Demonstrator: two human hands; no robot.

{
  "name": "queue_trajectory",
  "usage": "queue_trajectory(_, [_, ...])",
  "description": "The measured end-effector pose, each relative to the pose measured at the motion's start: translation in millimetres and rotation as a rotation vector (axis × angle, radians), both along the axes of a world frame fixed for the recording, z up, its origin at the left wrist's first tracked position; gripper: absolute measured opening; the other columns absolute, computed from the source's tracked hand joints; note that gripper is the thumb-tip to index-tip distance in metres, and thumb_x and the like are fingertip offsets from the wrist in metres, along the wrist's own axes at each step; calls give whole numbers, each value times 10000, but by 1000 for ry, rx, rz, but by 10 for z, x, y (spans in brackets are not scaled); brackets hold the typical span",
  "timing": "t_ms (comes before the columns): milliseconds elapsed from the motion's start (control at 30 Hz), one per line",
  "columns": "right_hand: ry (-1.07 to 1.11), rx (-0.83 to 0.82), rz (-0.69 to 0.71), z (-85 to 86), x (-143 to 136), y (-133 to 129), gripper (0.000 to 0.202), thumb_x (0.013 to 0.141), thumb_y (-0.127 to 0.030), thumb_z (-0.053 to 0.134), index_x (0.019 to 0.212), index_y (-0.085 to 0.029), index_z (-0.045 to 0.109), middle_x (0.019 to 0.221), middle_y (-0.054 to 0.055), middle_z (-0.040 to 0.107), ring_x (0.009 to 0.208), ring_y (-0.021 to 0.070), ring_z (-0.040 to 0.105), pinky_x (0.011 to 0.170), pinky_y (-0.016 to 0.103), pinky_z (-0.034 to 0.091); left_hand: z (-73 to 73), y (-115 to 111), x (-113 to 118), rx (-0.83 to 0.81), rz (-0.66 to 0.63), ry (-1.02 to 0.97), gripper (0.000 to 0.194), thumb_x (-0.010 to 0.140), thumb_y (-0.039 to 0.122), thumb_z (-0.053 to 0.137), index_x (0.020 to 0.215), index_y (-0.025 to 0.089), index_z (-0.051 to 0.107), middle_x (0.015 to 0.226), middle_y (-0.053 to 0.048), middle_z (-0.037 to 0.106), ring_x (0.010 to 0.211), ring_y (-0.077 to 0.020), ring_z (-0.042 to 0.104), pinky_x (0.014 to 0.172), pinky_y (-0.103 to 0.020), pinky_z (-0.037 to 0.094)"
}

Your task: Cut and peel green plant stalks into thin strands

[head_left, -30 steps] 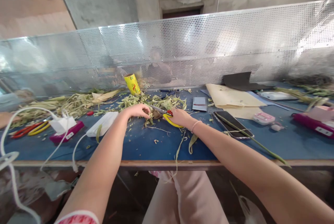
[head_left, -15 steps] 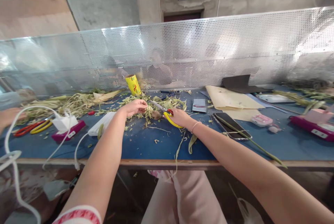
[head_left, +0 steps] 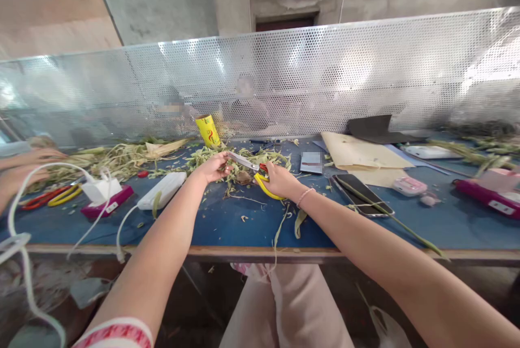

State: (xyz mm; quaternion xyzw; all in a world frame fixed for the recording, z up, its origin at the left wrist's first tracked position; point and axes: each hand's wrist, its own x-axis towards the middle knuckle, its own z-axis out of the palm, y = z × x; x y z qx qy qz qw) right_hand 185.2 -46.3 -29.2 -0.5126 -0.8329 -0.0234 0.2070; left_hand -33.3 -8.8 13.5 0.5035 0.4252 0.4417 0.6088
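My right hand (head_left: 281, 181) is closed around the handles of a pair of scissors (head_left: 244, 161), one yellow loop showing below the fingers. The metal blades point left, their tips close by my left hand (head_left: 214, 167). Its fingers are bent together in a pinch, and what they hold, if anything, is too small to tell. Under and behind both hands lies a loose pile of pale green plant trimmings (head_left: 199, 157). A brownish lump (head_left: 244, 177) sits in the pile beneath the blades.
A yellow tube (head_left: 208, 130) stands behind the pile. To the left are a white power bank (head_left: 162, 191), a purple power strip (head_left: 106, 201) and other scissors (head_left: 65, 196). A phone (head_left: 361, 195) and paper (head_left: 361, 150) lie right. Another person's hands (head_left: 30, 166) are far left.
My left hand has shifted right, closer to the scissors, and the blades now lie by its fingers. The other person's hands at far left have moved further into view.
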Motion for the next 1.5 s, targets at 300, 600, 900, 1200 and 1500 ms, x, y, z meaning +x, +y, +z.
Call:
queue_trajectory(300, [-24, 72, -16, -22, 39, 49, 513, 828, -535, 385, 1065, -85, 446, 914, 156, 642, 876, 266, 611, 730, 315, 421, -78, 39, 96, 81, -80, -149, 250, 717, -39, 408, 831, 142, 538, 547, 16, 479, 370, -40, 389, 380, -148, 318])
queue_trajectory(600, [-51, 114, -37, -15, 51, 48, 563, 808, -570, 385, 1055, -68, 454, 925, 175, 638, 900, 281, 599, 758, 330, 422, -71, 41, 119, 101, -32, -153, 238, 682, -42, 417, 780, 132, 547, 557, 2, 504, 371, -41, 399, 374, -151, 316])
queue_trajectory(900, [-36, 88, -50, 44, 51, 23, 491, 827, -510, 389, 1061, -83, 458, 932, 164, 645, 896, 264, 603, 775, 317, 410, -51, 31, 160, 164, 45, -117, 118, 721, 36, 487, 739, 150, 508, 544, 25, 489, 373, -43, 407, 382, -155, 322])
queue_trajectory(1200, [2, 67, -33, 114, 67, 14, 389, 822, -431, 453, 1052, -119, 493, 929, 132, 651, 881, 242, 610, 748, 294, 409, 2, -4, 211, 216, 114, -88, 133, 711, 33, 477, 735, 162, 492, 550, 37, 494, 363, -39, 407, 377, -154, 315])
queue_trajectory(1500, [7, 56, -67, 104, 84, 68, 313, 800, -396, 486, 996, -155, 526, 922, 95, 656, 846, 218, 615, 691, 272, 415, 10, -21, 228, 241, 156, -63, 113, 731, 66, 462, 744, 170, 507, 543, 43, 478, 381, -44, 427, 387, -155, 333])
